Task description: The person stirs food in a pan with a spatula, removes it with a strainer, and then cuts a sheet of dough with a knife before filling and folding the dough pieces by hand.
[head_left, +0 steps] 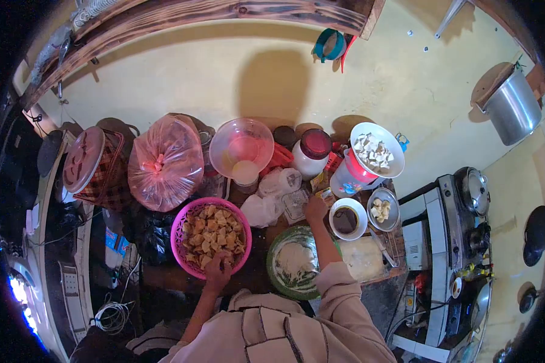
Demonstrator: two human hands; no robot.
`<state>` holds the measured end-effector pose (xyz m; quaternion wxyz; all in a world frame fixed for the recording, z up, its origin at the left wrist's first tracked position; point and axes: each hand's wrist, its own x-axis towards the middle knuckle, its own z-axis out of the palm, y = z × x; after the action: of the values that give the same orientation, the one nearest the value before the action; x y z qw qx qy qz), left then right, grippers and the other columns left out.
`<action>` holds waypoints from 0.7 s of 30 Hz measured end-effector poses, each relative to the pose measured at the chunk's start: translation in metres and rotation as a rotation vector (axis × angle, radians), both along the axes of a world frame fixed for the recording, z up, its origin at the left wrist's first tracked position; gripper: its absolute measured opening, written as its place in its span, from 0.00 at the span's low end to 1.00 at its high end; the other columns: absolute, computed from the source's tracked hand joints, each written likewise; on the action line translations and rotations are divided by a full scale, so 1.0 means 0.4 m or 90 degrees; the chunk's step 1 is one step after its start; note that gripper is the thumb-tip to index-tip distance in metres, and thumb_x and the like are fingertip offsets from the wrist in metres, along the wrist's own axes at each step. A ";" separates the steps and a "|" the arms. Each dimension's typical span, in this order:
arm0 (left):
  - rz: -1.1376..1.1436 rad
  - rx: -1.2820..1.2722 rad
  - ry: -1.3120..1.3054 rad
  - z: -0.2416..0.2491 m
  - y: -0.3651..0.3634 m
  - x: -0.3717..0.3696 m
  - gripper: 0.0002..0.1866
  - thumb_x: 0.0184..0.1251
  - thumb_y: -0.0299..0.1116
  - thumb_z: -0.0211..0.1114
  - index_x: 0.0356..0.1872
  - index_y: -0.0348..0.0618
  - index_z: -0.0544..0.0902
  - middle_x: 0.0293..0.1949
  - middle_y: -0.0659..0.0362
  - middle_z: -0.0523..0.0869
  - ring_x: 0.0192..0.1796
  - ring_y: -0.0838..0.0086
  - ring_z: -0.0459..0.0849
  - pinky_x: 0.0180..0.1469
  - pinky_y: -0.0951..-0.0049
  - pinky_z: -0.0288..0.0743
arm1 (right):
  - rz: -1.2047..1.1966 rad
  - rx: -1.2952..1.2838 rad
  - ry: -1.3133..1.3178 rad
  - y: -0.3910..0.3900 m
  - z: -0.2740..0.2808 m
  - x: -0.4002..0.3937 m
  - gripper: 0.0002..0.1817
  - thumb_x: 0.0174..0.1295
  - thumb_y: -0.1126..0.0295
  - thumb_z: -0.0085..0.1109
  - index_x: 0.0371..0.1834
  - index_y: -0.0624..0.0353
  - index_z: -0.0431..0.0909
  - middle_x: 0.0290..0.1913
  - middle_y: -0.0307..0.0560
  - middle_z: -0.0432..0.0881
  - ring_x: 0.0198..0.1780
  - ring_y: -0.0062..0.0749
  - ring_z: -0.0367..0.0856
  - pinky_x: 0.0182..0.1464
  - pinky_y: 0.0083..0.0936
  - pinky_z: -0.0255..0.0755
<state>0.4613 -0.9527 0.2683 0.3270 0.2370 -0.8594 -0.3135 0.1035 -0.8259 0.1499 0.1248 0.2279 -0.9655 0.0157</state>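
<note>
My left hand point(218, 270) is at the near rim of a pink basket point(178, 257) heaped with brown fried tofu-like pieces point(212, 230). Its fingers are bent down around a piece. My right hand point(315, 210) reaches forward, fingers curled together, beside a clear plastic container point(295, 204) and a small yellow packet point(327, 196); what it holds, if anything, is hidden. Below the right forearm lies a green bowl point(274, 275) with white dough-like paste point(295, 260). Just right of that hand stands a white bowl point(362, 224) of dark liquid.
A metal bowl point(396, 212) holds pale chunks, and a white bowl point(399, 160) of white cubes sits on a tub. A knife point(389, 257) rests near a pale board point(363, 257). Behind are a tied pink bag point(166, 163), clear basin point(241, 130) and red-lidded jar point(315, 145). At right stands a stove point(457, 212).
</note>
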 end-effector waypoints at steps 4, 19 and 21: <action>-0.032 -0.038 0.002 0.014 -0.011 -0.010 0.06 0.52 0.25 0.52 0.32 0.39 0.72 0.28 0.51 0.78 0.31 0.59 0.79 0.31 0.67 0.72 | -0.022 -0.009 0.029 -0.002 -0.020 -0.006 0.07 0.39 0.66 0.55 0.20 0.57 0.77 0.24 0.50 0.78 0.27 0.41 0.79 0.26 0.34 0.72; -0.014 -0.017 0.036 -0.005 -0.012 -0.001 0.08 0.51 0.26 0.52 0.33 0.39 0.73 0.26 0.53 0.78 0.27 0.62 0.79 0.29 0.70 0.71 | 0.030 0.002 -0.044 0.049 -0.087 -0.073 0.16 0.45 0.62 0.51 0.38 0.53 0.76 0.37 0.54 0.77 0.40 0.48 0.76 0.40 0.41 0.70; 0.011 -0.021 0.003 -0.009 -0.007 0.017 0.08 0.51 0.27 0.52 0.34 0.39 0.74 0.26 0.53 0.77 0.27 0.62 0.78 0.29 0.70 0.71 | -0.035 -0.038 -0.027 0.054 -0.030 -0.049 0.16 0.46 0.62 0.50 0.38 0.56 0.76 0.38 0.56 0.76 0.40 0.49 0.76 0.40 0.41 0.70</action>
<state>0.4680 -0.9556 0.2645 0.3358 0.2382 -0.8614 -0.2975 0.0838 -0.8044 0.1378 0.1117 0.1974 -0.9729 0.0458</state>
